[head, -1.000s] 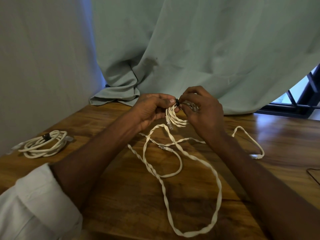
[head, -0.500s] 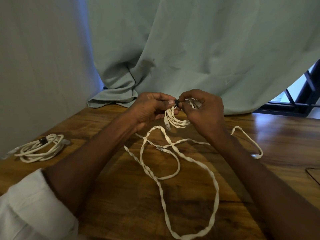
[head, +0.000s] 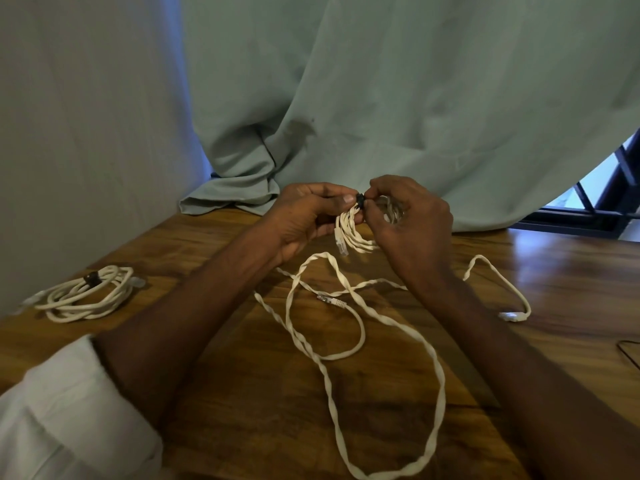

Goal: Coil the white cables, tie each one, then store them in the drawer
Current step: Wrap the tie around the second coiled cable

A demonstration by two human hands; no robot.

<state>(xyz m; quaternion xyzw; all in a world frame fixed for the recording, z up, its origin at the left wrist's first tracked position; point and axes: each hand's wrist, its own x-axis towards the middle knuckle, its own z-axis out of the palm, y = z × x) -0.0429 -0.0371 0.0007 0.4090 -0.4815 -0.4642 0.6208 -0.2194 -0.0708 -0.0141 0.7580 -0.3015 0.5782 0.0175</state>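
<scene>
Change since earlier frame: both hands and the small bundle sit a touch lower and nearer; loose cable unmoved.
Item 1, small coil: white cable, held off the desk between the hands; black tie at its top; left hand pinches the tie with thumb and fingers curled; right hand pinches the same tie and cups the far loops.
Item 2, loose cable: flat, twisted, sprawled on the desk below and near of both grips; uncoiled.
Item 3, tied coil: well left of the left grip, resting on the desk.
Handling, judged: light, limp, springy; loops likely to splay unless held at the tie; plugs hard, brittle clips.
Room: curtain just beyond the grips; open desk to the right; drawer not in view.
</scene>
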